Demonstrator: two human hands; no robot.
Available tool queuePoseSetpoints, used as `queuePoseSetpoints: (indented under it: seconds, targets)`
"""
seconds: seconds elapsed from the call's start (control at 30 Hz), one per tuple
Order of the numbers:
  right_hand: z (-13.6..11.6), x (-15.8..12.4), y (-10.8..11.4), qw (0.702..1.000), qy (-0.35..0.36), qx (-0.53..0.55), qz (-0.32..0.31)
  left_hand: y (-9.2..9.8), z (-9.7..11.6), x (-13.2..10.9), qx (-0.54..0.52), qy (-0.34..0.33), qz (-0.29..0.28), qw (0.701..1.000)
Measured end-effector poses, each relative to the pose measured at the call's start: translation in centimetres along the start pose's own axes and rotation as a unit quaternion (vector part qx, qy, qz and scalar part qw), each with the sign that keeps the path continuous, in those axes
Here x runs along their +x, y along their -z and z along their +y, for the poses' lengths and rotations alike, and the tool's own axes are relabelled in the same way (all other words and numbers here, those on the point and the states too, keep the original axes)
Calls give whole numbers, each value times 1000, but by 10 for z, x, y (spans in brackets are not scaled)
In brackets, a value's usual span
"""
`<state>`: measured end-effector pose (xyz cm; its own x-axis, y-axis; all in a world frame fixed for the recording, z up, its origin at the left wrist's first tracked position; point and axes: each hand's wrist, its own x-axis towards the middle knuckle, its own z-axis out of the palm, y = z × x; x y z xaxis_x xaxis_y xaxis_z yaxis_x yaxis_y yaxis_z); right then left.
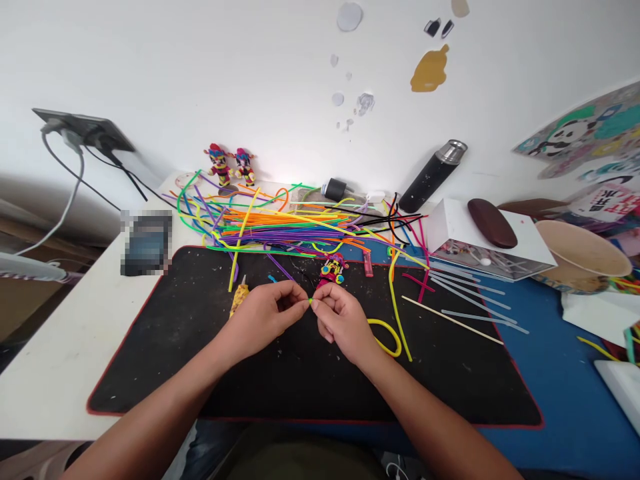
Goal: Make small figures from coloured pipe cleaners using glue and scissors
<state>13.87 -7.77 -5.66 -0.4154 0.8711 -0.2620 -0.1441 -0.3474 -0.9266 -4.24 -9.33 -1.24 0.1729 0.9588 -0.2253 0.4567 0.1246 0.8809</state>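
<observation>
Both my hands meet over the black mat (150, 373) near its middle. My left hand (267, 313) and my right hand (340, 319) are closed in a pinch on a small green-yellow piece (311, 301) between their fingertips. A yellow pipe cleaner (387, 333) curls on the mat just right of my right hand. A small colourful figure (333, 269) lies just beyond my fingers. A yellow-brown object (239, 298) lies by my left hand.
A heap of coloured pipe cleaners (280, 227) lies along the mat's far edge, with two small figures (231, 165) behind it. A black flask (433, 175), a white box (487, 247), a paper bowl (580, 257), clear sticks (470, 293) and a wooden skewer (453, 320) are to the right.
</observation>
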Motion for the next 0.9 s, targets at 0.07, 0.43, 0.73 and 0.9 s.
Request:
queuePoseSetpoints:
  seconds: [0.07,0.43,0.73,0.9]
  targets:
    - [0,0,-1,1000,1,-5,3,0,0,0,5,-1,3,1000]
    - [1,0,-5,1000,-6,-3,1,-3,0,-5,24,-24,27,999]
    - [2,2,-9,1000,-8,-2,-6,-2,1,-4,33,-27,41,998]
    - [5,2,-11,1000,-11,-6,-11,-2,1,-7,43,-38,42,997]
